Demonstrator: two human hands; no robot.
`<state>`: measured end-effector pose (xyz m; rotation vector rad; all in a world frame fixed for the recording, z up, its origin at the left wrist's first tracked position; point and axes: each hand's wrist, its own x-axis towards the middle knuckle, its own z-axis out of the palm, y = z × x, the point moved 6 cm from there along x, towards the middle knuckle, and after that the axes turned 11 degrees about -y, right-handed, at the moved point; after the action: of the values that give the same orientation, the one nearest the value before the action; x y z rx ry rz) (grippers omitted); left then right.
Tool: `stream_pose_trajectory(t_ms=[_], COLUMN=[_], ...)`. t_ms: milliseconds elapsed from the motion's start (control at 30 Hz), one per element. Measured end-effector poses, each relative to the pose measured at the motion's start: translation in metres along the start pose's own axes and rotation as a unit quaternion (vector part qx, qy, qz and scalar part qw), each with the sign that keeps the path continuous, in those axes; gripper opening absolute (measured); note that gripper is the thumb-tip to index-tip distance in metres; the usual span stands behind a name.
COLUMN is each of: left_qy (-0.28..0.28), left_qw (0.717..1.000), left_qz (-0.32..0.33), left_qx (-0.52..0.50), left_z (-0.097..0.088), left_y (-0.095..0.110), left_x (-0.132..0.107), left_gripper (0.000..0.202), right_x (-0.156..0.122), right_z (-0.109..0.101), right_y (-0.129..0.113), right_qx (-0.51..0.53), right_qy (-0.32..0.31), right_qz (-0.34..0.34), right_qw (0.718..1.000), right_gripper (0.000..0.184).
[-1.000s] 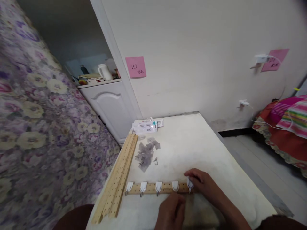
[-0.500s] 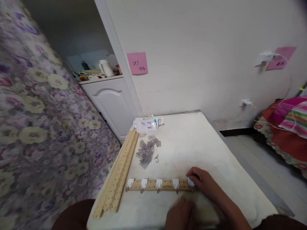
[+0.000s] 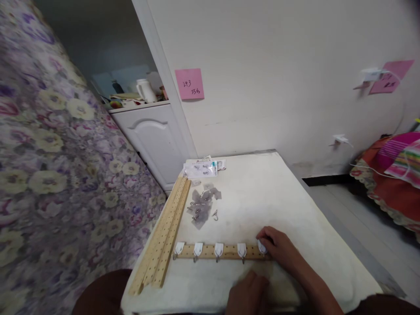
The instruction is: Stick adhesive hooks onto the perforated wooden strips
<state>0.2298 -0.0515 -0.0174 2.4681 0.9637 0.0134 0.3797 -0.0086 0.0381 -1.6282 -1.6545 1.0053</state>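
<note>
A short perforated wooden strip [image 3: 226, 251] lies across the near part of the white table [image 3: 282, 197], with several white adhesive hooks [image 3: 197, 250] stuck along it. My right hand [image 3: 278, 247] rests at the strip's right end, fingers curled and pressing on the rightmost white hook [image 3: 261, 247]. My left hand [image 3: 247, 295] sits low at the table's near edge, just below the strip, fingers curled; I cannot make out anything in it.
Long perforated wooden strips [image 3: 167, 234] lie along the table's left edge. A pile of loose clear hooks [image 3: 201, 205] and hook packets [image 3: 201, 168] sit behind. A floral curtain [image 3: 49, 166] hangs left, a white cabinet [image 3: 151, 140] behind, bedding [image 3: 393, 175] at right.
My left hand has drawn back from the strip toward the table's near edge. My right hand stays on the rightmost hook. The view has shifted slightly.
</note>
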Motion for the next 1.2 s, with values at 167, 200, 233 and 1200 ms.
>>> stream_pose_trajectory(t_ms=[167,200,233,1200], left_qy=[-0.013,-0.022,-0.030,0.073], left_qw=[1.000,1.000,0.999,0.984], left_qz=[0.003,0.006,0.007,0.092], left_qx=[-0.006,-0.013,-0.023,0.134], left_z=[-0.017,-0.022,-0.026,-0.015], left_y=[0.010,0.013,0.017,0.024], left_x=[-0.003,-0.004,-0.004,0.005], left_gripper=[0.027,0.028,0.029,0.048], right_x=[0.000,0.001,0.001,-0.001], right_z=[0.002,0.002,0.003,0.001], right_y=[0.000,0.000,0.001,0.004], right_qx=[-0.027,-0.031,-0.033,-0.055], right_qy=[-0.004,-0.005,-0.006,-0.021], right_qz=[-0.004,-0.002,-0.001,0.013], right_qw=[1.000,0.999,0.999,0.998], right_gripper=[0.017,0.017,0.017,0.020])
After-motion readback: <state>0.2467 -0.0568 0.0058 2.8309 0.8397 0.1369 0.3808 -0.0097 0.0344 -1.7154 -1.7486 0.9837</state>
